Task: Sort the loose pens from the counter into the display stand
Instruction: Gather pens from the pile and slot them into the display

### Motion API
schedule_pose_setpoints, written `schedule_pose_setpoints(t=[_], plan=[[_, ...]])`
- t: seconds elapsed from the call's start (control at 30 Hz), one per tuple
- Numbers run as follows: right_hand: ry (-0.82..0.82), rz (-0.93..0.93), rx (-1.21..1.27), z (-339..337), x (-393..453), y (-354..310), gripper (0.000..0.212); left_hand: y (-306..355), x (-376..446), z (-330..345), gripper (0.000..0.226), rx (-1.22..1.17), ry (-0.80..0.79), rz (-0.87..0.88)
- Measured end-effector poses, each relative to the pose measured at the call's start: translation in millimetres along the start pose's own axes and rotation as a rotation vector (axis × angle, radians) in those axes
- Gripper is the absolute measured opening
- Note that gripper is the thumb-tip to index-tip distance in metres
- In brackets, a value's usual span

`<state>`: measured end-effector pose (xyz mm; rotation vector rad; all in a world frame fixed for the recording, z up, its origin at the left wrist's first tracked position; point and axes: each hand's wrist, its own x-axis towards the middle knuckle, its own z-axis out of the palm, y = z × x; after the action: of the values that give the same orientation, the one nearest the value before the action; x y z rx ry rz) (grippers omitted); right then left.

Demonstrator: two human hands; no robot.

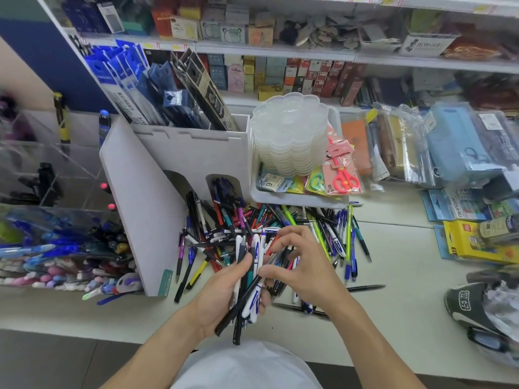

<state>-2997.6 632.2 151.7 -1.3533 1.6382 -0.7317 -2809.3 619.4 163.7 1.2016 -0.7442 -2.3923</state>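
Note:
A heap of loose pens [323, 228] in many colours lies on the white counter [398, 279], spilling from the foot of a grey display stand [157, 197]. One arched slot of the stand [224, 189] holds several pens. My left hand [222, 299] grips a bundle of pens [250, 279], black, white and blue, pointing up toward the heap. My right hand [297, 265] hovers over the heap beside the bundle, its thumb and fingers pinching a dark pen [283, 254] at the bundle's top.
A clear acrylic organiser [56, 192] full of pens stands left of the stand. A white tray [297, 200] with stacked plastic lids and scissors sits behind the heap. Pouches and packets crowd the right side; a dark cap [471, 304] lies at the right edge. Shelves rise behind.

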Motion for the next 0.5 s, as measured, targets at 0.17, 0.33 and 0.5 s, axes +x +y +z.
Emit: schedule_pose_setpoints(t=[0.17, 0.33, 0.5], plan=[[-0.111, -0.041, 0.085, -8.3, 3.9, -4.9, 0.037, -0.6, 0.4, -2.2, 0.039, 0.059, -0.018, 0.013], [-0.272, 0.002, 0.256, -8.8, 5.9, -12.3, 0.028, -2.9, 3.0, -8.0, 0.061, 0.086, -0.073, -0.02], [-0.204, 0.041, 0.244, 0.0, 6.1, -14.6, 0.014, -1.7, 5.2, -9.6, 0.063, 0.043, -0.089, -0.081]])
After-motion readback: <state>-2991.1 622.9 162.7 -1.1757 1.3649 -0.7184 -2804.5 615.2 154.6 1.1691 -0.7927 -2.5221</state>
